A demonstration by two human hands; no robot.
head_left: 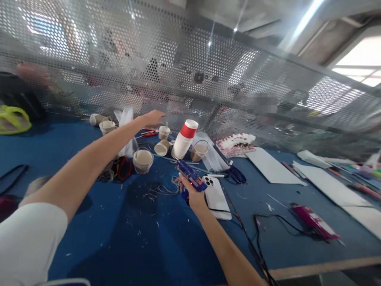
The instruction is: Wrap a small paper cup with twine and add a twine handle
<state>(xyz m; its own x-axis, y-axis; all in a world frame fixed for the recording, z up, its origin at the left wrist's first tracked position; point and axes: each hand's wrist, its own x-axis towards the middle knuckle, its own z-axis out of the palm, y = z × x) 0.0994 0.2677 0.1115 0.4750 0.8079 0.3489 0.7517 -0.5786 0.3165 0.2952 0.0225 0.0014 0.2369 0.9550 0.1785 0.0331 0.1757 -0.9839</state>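
My right hand is wrapped round the grip of a blue hot glue gun, whose nozzle points up and left. A small red light glows on the gun. Stretched out to the far side, my left hand has its fingers apart, just above a small cup with a loop handle; I cannot tell whether they touch. Close by are a cup lying on its side, a tall stack of white paper cups with a red band, and two more handled cups.
Below the gun lies a white phone, with loose twine beside it. A purple glue gun and its black cord lie at right, near white boards. Red-handled scissors lie left. Perforated metal panels stand behind.
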